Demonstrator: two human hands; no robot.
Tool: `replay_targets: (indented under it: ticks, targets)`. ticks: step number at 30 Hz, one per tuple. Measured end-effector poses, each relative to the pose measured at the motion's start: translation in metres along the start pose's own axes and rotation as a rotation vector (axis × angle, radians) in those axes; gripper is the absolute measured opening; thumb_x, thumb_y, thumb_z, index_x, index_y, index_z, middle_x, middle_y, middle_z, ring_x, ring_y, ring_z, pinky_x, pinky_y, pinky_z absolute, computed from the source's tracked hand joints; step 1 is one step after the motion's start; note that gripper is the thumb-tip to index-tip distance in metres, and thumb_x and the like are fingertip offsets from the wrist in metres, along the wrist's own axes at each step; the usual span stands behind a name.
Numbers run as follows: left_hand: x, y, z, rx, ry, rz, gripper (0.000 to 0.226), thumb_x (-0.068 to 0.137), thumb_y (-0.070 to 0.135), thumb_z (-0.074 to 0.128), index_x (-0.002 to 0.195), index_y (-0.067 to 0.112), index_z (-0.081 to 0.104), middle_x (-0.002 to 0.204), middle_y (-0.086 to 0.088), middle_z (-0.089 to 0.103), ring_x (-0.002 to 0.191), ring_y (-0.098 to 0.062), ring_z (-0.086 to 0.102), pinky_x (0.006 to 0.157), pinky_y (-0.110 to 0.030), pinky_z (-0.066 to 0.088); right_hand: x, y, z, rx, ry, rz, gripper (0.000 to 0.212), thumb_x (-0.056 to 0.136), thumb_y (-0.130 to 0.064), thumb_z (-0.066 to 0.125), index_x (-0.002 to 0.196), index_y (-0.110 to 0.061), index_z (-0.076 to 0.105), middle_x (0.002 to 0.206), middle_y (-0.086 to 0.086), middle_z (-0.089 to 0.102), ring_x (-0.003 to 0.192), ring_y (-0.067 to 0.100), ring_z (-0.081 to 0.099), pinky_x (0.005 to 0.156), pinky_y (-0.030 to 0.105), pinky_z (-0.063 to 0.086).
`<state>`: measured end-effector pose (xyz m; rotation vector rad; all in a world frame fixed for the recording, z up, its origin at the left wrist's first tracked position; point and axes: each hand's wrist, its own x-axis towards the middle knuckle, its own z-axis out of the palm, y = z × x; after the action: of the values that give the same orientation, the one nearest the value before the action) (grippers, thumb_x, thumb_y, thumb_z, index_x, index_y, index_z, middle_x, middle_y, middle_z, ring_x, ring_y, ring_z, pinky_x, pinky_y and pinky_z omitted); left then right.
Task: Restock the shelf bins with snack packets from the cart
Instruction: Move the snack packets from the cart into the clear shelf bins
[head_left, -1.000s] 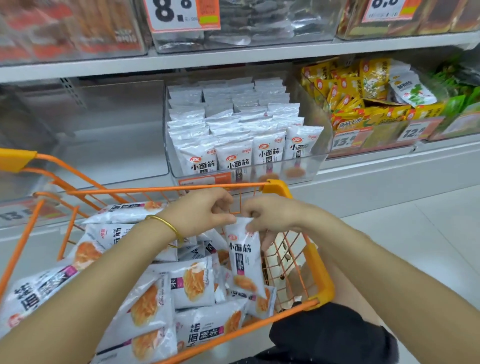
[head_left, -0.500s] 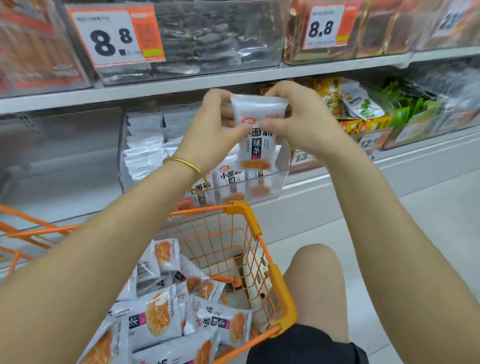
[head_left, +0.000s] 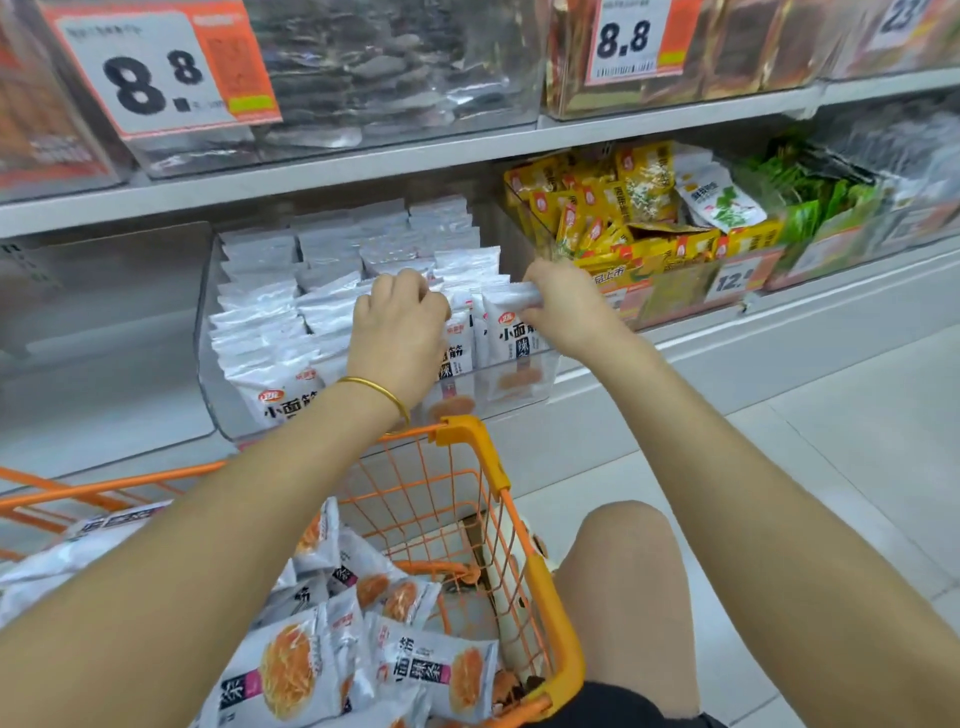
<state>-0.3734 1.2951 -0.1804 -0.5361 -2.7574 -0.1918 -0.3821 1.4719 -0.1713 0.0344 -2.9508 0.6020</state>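
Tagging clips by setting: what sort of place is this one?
Most likely a shop's snack aisle: big price tags on clear shelf bins packed with snack packets, and an orange wire cart holding more of them.

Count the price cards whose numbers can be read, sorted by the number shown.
Cards reading 8.8: 2
Card starting 12: 1
Card starting 23: 1
Total: 4

Bright, even store light, seemingly from overhead; shadows stayed soft. Glare streaked the clear upper bin (head_left: 395, 78). Motion blur smeared the left price tag (head_left: 156, 67) and frame edges. Wide-angle distortion bowed the shelf edge (head_left: 363, 161).
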Motion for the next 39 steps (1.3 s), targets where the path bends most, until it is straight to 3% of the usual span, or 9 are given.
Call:
replay_targets:
  ticks: [6,11,16,19,24,26,28,33,39]
  targets:
    - [-0.001,-0.004,0.006,0.031,0.016,-0.014,0.022,0.085,0.002,0.057,0.105,0.009,0.061,0.112,-0.010,0.047,0.105,-0.031,0.039,0.084,-0.036,0.030,0.004,-0.013,0.000,0.038,-0.130,0.053,0.008,0.089,-0.006,0.055,0.089,-0.009,0.047,0.106,0.016,0.058,0.090,0.027,0.050,0.066,0.026,0.031]
    - [-0.003,-0.005,0.008,0.003,0.042,-0.009,0.031,0.082,-0.005,0.057,0.109,0.010,0.056,0.110,-0.012,0.048,0.105,-0.033,0.040,0.084,-0.036,0.031,0.006,-0.010,0.010,0.021,-0.194,0.096,0.038,0.089,-0.010,0.059,0.063,-0.018,0.032,0.086,0.009,0.051,0.089,0.028,0.052,0.062,0.026,0.033]
    - [-0.001,-0.008,0.007,-0.012,0.034,0.010,0.032,0.083,-0.005,0.054,0.110,0.011,0.055,0.113,-0.010,0.049,0.107,-0.031,0.040,0.085,-0.035,0.030,0.013,-0.015,0.008,-0.113,-0.212,0.048,0.008,0.086,-0.005,0.058,0.089,-0.007,0.052,0.092,0.008,0.049,0.085,0.025,0.048,0.064,0.029,0.036]
    - [-0.002,-0.012,0.008,-0.024,0.042,0.005,0.030,0.084,-0.005,0.053,0.108,0.012,0.056,0.113,-0.009,0.050,0.107,-0.029,0.041,0.086,-0.035,0.030,0.013,-0.018,0.002,-0.151,-0.169,0.006,0.029,0.083,-0.016,0.066,0.109,-0.007,0.056,0.106,0.008,0.045,0.088,0.026,0.050,0.071,0.035,0.043]
    - [-0.006,-0.017,0.005,-0.073,0.043,0.006,0.029,0.085,-0.005,0.051,0.107,0.012,0.057,0.114,-0.007,0.052,0.110,-0.027,0.041,0.087,-0.033,0.027,0.011,-0.021,0.016,-0.199,-0.182,0.024,0.027,0.086,-0.012,0.064,0.066,-0.009,0.047,0.102,0.012,0.042,0.075,0.027,0.046,0.059,0.030,0.035]
    - [-0.011,-0.020,0.000,-0.108,0.059,0.006,0.027,0.085,-0.003,0.051,0.107,0.012,0.058,0.115,-0.007,0.053,0.112,-0.028,0.042,0.088,-0.034,0.026,0.007,-0.026,0.014,-0.223,-0.143,0.018,0.008,0.086,-0.008,0.063,0.085,-0.004,0.055,0.111,0.013,0.044,0.085,0.030,0.050,0.066,0.033,0.038]
    - [-0.021,-0.023,-0.007,-0.164,0.096,0.003,0.026,0.084,-0.001,0.053,0.105,0.012,0.059,0.114,-0.007,0.054,0.112,-0.028,0.043,0.088,-0.034,0.026,0.001,-0.031,0.009,-0.284,-0.064,0.017,0.031,0.084,-0.003,0.063,0.112,-0.004,0.052,0.119,0.013,0.044,0.104,0.034,0.051,0.072,0.038,0.041]
    - [-0.070,-0.050,-0.028,-0.253,0.130,0.002,0.019,0.083,0.006,0.061,0.099,0.016,0.060,0.101,-0.003,0.057,0.099,-0.025,0.051,0.082,-0.032,0.028,-0.049,-0.067,0.002,-0.244,0.196,-0.149,0.036,0.083,0.005,0.055,0.116,-0.008,0.050,0.124,0.011,0.045,0.110,0.032,0.047,0.074,0.039,0.044]
    - [-0.137,-0.104,-0.049,-0.269,0.124,-0.104,0.012,0.084,0.011,0.061,0.093,0.019,0.060,0.089,0.002,0.061,0.083,-0.021,0.057,0.080,-0.040,0.045,-0.103,-0.133,0.053,0.168,-0.338,-0.389,0.018,0.089,-0.014,0.058,0.107,-0.011,0.060,0.109,0.006,0.059,0.100,0.021,0.057,0.086,0.036,0.047]
